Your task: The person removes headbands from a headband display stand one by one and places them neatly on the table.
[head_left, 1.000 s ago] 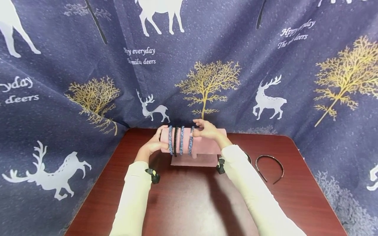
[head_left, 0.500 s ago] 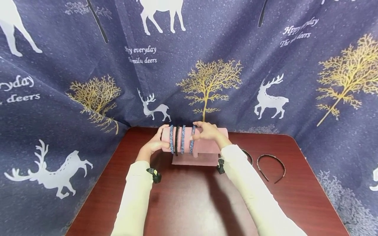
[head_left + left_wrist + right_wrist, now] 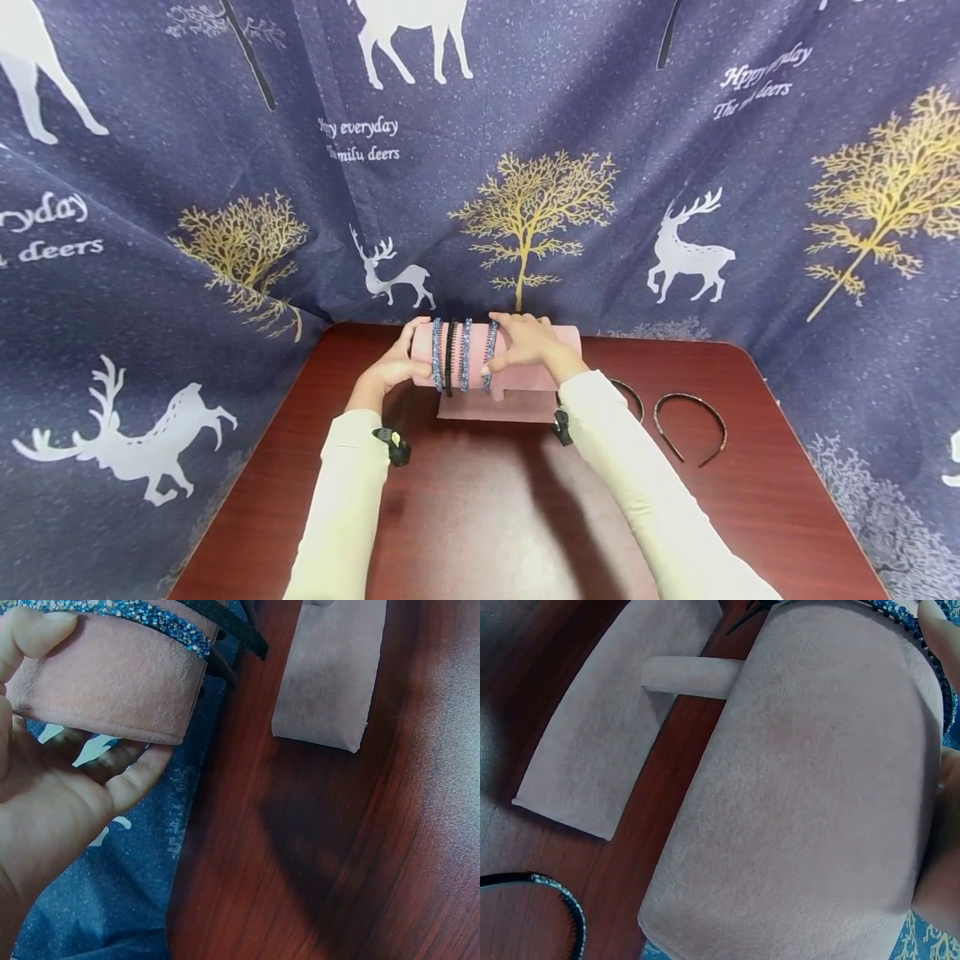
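A pink plush headband stand (image 3: 566,337), a horizontal roll on a flat base, stands at the back of the table. Around its left half sit a blue glitter headband (image 3: 437,354), a black headband (image 3: 450,358) and a second blue one (image 3: 466,354). Right of these is another blue glitter headband (image 3: 491,343), which my right hand (image 3: 527,342) pinches between thumb and fingers. My left hand (image 3: 392,367) grips the roll's left end. Its thumb lies by the leftmost blue headband (image 3: 161,621) in the left wrist view, while its fingers reach behind the roll.
Right of the stand, a dark patterned headband (image 3: 690,398) lies on the red-brown table (image 3: 465,500). Another headband (image 3: 633,396) is partly hidden by my right sleeve. Dark blue deer-print cloth (image 3: 600,275) hangs close behind the table.
My right thumb has moved lower along the rightmost blue headband, with the fingers still at its top. My left hand stays on the roll's end, and the head view has shifted slightly.
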`<action>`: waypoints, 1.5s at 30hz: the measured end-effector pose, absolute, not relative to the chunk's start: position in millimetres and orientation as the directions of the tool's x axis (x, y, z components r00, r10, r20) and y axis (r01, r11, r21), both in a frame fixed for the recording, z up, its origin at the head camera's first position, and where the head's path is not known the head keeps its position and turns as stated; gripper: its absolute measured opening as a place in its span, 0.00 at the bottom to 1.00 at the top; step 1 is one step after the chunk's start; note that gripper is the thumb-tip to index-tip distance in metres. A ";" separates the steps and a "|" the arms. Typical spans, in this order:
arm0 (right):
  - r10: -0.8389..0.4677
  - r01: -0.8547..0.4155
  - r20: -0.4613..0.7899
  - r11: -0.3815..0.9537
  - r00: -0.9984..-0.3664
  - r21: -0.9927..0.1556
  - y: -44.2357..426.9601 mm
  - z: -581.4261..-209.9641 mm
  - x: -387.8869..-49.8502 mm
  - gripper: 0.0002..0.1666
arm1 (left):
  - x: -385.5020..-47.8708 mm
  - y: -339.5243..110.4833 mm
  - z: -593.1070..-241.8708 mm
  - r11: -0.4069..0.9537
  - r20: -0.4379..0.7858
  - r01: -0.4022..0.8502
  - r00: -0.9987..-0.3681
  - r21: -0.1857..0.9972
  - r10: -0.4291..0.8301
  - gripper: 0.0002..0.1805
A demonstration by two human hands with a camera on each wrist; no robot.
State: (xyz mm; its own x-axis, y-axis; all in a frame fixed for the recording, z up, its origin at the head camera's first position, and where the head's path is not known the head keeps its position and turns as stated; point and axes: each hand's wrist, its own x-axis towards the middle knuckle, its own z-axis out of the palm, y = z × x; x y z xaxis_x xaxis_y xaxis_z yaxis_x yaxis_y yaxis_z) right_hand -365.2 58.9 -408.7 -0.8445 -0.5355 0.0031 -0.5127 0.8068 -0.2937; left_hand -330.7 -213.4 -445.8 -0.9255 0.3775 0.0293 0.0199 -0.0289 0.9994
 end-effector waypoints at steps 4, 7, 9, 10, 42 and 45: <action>-0.530 -0.508 0.002 0.812 -0.848 -0.288 59.9 -410.2 -365.2 0.66 | -331.9 -212.7 -448.2 -0.016 0.018 0.013 -0.927 1.000 0.373 0.56; -0.524 -0.503 -0.006 0.822 -0.852 -0.265 60.2 -410.1 -363.9 0.68 | -335.7 -213.6 -454.6 0.008 0.015 0.020 -0.932 1.000 0.361 0.56; -0.524 -0.506 -0.006 0.826 -0.852 -0.249 59.6 -409.2 -362.4 0.70 | -339.1 -215.5 -459.9 0.025 0.023 0.034 -0.936 0.999 0.352 0.56; -0.524 -0.508 -0.004 0.827 -0.852 -0.242 59.1 -408.7 -361.7 0.71 | -340.7 -216.5 -462.4 0.033 0.027 0.041 -0.936 0.999 0.350 0.56; -0.548 -0.509 -0.034 0.796 -0.836 -0.329 79.3 -401.6 -367.2 0.63 | -332.0 -216.2 -447.1 -0.010 0.029 0.027 -0.927 1.000 0.374 0.57; -0.533 -0.497 -0.034 0.809 -0.845 -0.314 82.8 -402.2 -368.4 0.64 | -332.6 -216.2 -447.2 -0.007 0.026 0.026 -0.925 1.000 0.380 0.57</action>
State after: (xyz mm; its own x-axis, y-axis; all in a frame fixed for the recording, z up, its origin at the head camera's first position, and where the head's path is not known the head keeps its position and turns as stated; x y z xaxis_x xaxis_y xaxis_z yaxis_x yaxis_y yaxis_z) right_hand -368.4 82.8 -402.2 -0.8453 -0.5332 -0.0342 -0.4974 0.8088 -0.3138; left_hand -332.6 -216.2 -447.2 -0.9247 0.3798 0.0265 0.0259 -0.0065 0.9996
